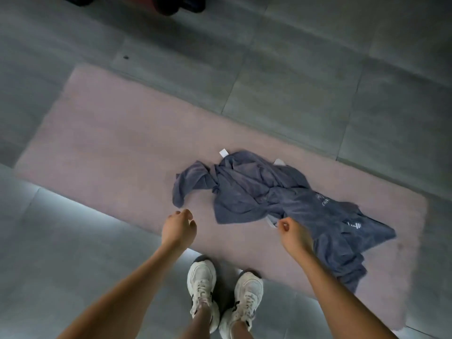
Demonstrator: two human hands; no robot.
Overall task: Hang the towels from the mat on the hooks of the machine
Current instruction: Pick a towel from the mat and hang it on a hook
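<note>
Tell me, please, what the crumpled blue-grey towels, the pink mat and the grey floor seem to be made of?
Crumpled blue-grey towels: soft cloth, probably terry or microfibre, matt; they fold and bunch limply. Pink rectangular mat: foam or short-pile fabric, matt; it lies flat with rounded corners. Grey floor: hard tile, perhaps stone-look ceramic; straight joints, reflected light.

Left hand (178, 228): bare; forearm bare.
Right hand (293, 234): bare; forearm bare.
Left shoe (201, 285): white trainer, white laces, dark toe and side accents.
Right shoe (247, 297): matching white trainer.
Lower legs (199, 322): bare above the shoes.
</note>
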